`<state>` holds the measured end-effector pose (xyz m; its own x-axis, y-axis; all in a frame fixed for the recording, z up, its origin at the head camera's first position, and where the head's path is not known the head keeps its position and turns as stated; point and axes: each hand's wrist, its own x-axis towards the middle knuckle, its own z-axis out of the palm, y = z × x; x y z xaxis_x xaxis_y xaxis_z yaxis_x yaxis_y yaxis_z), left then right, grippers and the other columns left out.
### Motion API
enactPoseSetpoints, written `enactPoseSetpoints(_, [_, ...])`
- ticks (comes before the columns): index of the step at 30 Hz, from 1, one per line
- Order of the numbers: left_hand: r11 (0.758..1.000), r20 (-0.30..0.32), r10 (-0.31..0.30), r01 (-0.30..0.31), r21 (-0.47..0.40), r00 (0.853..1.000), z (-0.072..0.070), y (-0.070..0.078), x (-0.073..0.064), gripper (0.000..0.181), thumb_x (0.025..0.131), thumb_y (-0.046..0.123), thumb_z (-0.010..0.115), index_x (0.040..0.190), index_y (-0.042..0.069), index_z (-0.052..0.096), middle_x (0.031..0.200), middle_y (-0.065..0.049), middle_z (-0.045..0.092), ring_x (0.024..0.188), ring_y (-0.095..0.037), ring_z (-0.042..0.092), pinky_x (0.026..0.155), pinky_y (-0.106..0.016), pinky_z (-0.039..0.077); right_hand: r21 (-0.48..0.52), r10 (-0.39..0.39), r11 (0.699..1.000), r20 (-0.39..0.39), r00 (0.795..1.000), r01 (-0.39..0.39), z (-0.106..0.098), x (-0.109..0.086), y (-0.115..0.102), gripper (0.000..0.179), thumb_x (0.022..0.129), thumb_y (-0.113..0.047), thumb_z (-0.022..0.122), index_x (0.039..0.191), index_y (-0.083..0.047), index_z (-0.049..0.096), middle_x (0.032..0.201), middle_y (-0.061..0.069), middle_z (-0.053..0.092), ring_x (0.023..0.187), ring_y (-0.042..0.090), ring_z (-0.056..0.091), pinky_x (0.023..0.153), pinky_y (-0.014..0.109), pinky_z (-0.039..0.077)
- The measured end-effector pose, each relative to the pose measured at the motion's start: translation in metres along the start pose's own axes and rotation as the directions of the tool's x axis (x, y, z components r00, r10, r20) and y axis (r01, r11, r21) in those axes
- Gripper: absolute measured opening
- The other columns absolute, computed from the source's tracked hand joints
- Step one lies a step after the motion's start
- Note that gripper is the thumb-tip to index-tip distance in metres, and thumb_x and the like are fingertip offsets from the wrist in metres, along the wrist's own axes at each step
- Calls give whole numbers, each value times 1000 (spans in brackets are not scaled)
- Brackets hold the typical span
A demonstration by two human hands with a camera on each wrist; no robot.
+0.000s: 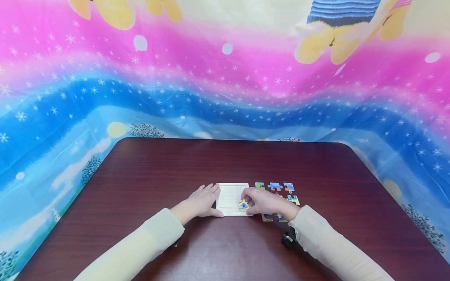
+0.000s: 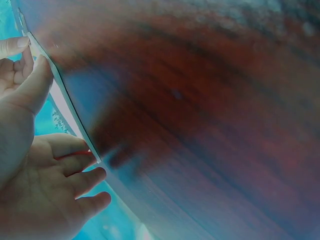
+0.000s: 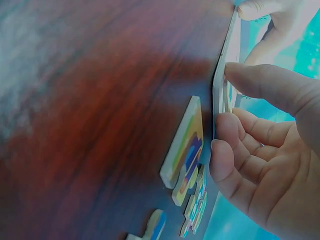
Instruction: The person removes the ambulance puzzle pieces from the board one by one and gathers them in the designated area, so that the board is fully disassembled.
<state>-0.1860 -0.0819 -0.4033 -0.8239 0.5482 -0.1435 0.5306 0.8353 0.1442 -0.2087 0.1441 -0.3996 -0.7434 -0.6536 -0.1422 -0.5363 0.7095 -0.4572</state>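
Observation:
A shallow white puzzle tray [image 1: 230, 197] lies flat on the table. My left hand [image 1: 200, 201] rests along its left edge with fingers extended, thumb at the near corner; in the left wrist view the fingers [image 2: 82, 180] reach past the tray's rim [image 2: 67, 102]. At the tray's near right corner, my right hand [image 1: 265, 202] pinches a yellowish jigsaw piece [image 1: 243, 205] with a blue round mark. The right wrist view has the right thumb [image 3: 260, 82] and curled fingers at the tray's side [image 3: 219, 90], hiding most of that piece.
Right of the tray lie several loose jigsaw pieces [image 1: 275, 186], some covered by the right hand and wrist. In the right wrist view, a thick piece [image 3: 187, 147] lies close to the tray. A printed cloth [image 1: 225, 89] hangs behind the dark wooden table [image 1: 168, 164].

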Motion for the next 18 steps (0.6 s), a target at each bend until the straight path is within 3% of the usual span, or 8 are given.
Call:
enactPoseSetpoints(11, [1000, 5, -3, 3, -5, 1000, 0, 0, 1, 86, 79, 53, 64, 136, -6, 38, 143, -18, 33, 132, -31, 29, 106, -44, 23, 16, 6, 1000, -9, 1000, -6, -3, -3, 2, 32, 70, -7, 73, 99, -6, 59, 81, -4, 51, 69, 12, 47, 62, 27, 43])
enactPoseSetpoints(18, [1000, 10, 1, -1, 0, 1000, -1, 1, 0, 86, 79, 53, 64, 136, -6, 38, 143, -18, 33, 132, -32, 28, 106, -45, 23, 35, -1, 999, -35, 999, 2, -11, -11, 6, 34, 76, -10, 73, 107, -6, 59, 91, -3, 55, 68, 11, 49, 61, 26, 45])
